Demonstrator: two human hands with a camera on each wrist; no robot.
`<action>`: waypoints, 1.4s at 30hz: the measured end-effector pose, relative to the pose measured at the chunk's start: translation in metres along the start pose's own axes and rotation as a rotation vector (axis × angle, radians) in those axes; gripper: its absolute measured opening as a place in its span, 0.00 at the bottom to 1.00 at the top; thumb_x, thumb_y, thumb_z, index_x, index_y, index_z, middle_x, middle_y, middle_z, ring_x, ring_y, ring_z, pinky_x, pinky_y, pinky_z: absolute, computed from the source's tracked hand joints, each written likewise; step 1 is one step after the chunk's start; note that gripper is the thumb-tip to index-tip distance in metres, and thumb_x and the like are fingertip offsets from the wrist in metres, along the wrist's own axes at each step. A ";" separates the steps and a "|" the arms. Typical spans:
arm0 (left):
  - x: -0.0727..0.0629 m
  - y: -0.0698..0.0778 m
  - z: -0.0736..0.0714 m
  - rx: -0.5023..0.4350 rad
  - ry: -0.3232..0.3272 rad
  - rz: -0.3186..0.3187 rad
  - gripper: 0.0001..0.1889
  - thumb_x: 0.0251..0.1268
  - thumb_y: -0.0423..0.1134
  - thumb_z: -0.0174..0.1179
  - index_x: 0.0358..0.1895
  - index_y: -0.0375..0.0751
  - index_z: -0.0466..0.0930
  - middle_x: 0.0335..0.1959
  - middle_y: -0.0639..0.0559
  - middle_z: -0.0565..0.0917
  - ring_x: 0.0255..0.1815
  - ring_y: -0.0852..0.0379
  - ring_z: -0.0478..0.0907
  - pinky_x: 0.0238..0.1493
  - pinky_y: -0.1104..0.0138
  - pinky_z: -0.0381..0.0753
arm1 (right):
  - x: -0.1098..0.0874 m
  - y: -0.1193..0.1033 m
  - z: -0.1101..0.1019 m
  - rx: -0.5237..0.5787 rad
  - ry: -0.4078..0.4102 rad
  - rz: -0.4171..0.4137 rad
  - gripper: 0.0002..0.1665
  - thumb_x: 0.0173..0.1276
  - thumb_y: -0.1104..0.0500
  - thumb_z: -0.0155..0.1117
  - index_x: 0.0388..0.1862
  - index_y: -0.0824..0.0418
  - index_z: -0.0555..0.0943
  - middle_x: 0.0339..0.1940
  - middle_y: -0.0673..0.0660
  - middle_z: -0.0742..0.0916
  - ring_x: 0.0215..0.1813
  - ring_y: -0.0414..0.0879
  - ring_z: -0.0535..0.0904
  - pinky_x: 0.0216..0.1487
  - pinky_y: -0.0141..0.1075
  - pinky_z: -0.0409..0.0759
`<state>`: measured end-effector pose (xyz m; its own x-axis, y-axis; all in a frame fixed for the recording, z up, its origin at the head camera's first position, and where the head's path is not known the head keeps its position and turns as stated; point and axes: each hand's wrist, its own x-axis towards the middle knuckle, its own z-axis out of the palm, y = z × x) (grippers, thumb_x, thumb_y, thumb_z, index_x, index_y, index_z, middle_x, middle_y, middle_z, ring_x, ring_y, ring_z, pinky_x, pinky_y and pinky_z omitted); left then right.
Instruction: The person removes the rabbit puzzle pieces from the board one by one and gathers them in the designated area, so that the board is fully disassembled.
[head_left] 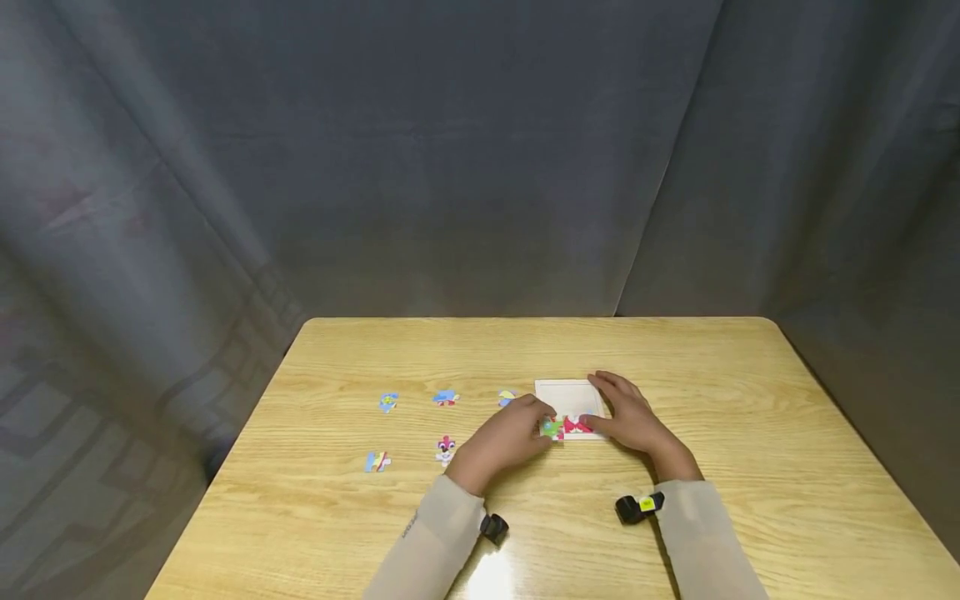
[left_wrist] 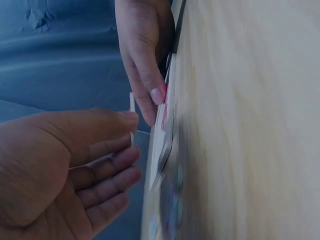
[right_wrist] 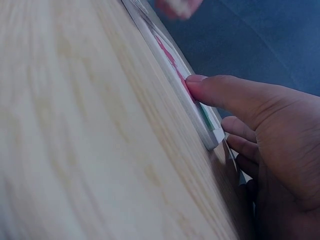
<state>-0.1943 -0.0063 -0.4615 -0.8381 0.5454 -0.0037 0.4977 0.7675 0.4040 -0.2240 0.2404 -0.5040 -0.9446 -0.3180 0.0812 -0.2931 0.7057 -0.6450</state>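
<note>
My left hand (head_left: 506, 442) pinches a green jigsaw piece (head_left: 551, 428) between thumb and fingers, over the lower left of a shallow white puzzle tray (head_left: 562, 396). In the left wrist view that piece (left_wrist: 132, 107) stands edge-on, held apart from the tray. A red and white piece (head_left: 576, 425) lies in the tray's lower part, partly hidden by my right thumb. My right hand (head_left: 637, 425) holds the tray at its right side. Its thumb (right_wrist: 205, 90) presses on the red piece, and its other fingers lie along the tray's edge.
Several loose pieces lie left of the tray: a blue and yellow one (head_left: 388, 402), a blue and red one (head_left: 446, 397), one with a cartoon face (head_left: 446, 450) and a striped one (head_left: 377, 462). Another piece (head_left: 506, 397) lies near the tray. Grey curtains (head_left: 465, 167) surround the wooden table (head_left: 750, 417).
</note>
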 end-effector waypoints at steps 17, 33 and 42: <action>-0.114 -0.045 -0.025 0.080 0.045 0.022 0.20 0.65 0.44 0.64 0.58 0.44 0.77 0.55 0.54 0.77 0.57 0.55 0.75 0.56 0.63 0.77 | 0.003 0.003 -0.003 0.012 -0.016 -0.001 0.49 0.64 0.45 0.69 0.75 0.65 0.59 0.75 0.66 0.60 0.74 0.67 0.49 0.67 0.68 0.51; -0.195 -0.089 -0.034 0.110 0.061 -0.067 0.19 0.63 0.43 0.67 0.55 0.45 0.78 0.54 0.56 0.76 0.56 0.56 0.75 0.55 0.60 0.79 | 0.002 0.012 -0.008 0.009 -0.016 -0.001 0.49 0.64 0.43 0.68 0.75 0.65 0.59 0.75 0.67 0.59 0.74 0.69 0.48 0.66 0.69 0.51; -0.219 -0.099 -0.049 0.132 -0.002 -0.092 0.18 0.61 0.39 0.68 0.54 0.44 0.78 0.54 0.54 0.76 0.56 0.55 0.75 0.55 0.59 0.78 | 0.003 0.014 -0.007 0.012 -0.017 0.010 0.49 0.64 0.43 0.67 0.76 0.64 0.59 0.75 0.67 0.59 0.74 0.69 0.47 0.65 0.69 0.51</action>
<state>-0.0705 -0.2181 -0.4562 -0.8811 0.4714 -0.0375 0.4438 0.8517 0.2785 -0.2317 0.2535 -0.5073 -0.9449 -0.3216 0.0617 -0.2815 0.7013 -0.6549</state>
